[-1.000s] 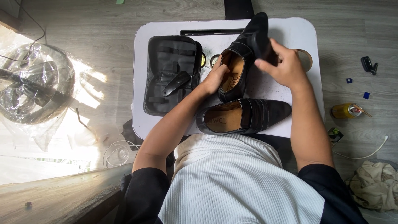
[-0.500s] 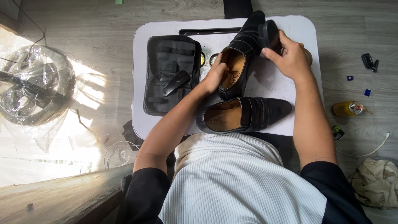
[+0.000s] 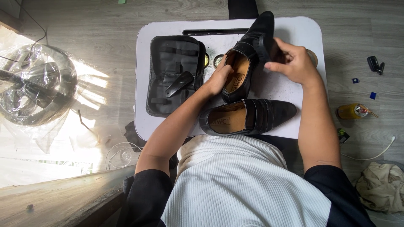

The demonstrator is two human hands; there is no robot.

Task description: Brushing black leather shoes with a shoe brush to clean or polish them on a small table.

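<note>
I see left hand [image 3: 219, 80] clamped on the heel of the shoe [image 3: 246, 59], raised over the table [image 3: 294, 29]; right hand [image 3: 294, 63] closed on a brush [image 3: 263, 48] at the vamp; leather looks stiff, smooth, likely slippery; I'd grip inside the heel.

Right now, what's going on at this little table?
A person seated at a small white table works on a black loafer. The left hand grips it at the heel opening, and the right hand presses a dark brush against its upper. The second loafer lies flat nearer the body, beside an open black kit case.
</note>
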